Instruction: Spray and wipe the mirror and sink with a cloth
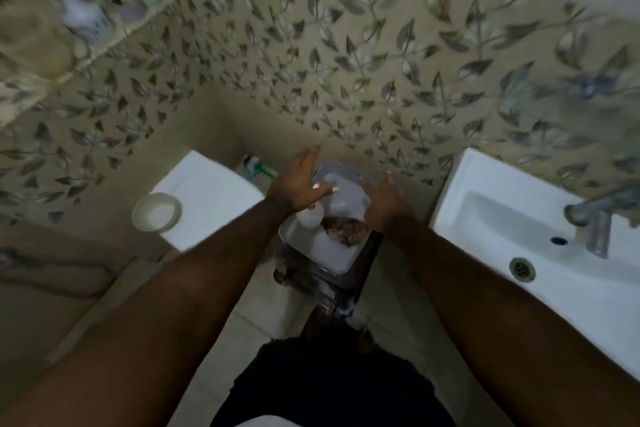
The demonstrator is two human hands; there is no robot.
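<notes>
White plastic spray bottle [310, 217] and brown crumpled cloth [346, 230] sit in a translucent bin [341, 191] left of the white ceramic sink [491, 215]; left hand [299, 185] and right hand [382, 201] hover over the bin, fingers spread, gripping nothing. Likely just starting: sink unwiped, mirror unseen.

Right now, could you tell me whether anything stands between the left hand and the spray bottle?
Nothing visible does. The left hand hovers open directly above the white spray bottle, which stands in the grey tub beside a brown cloth. The right hand is off to the side.
</notes>
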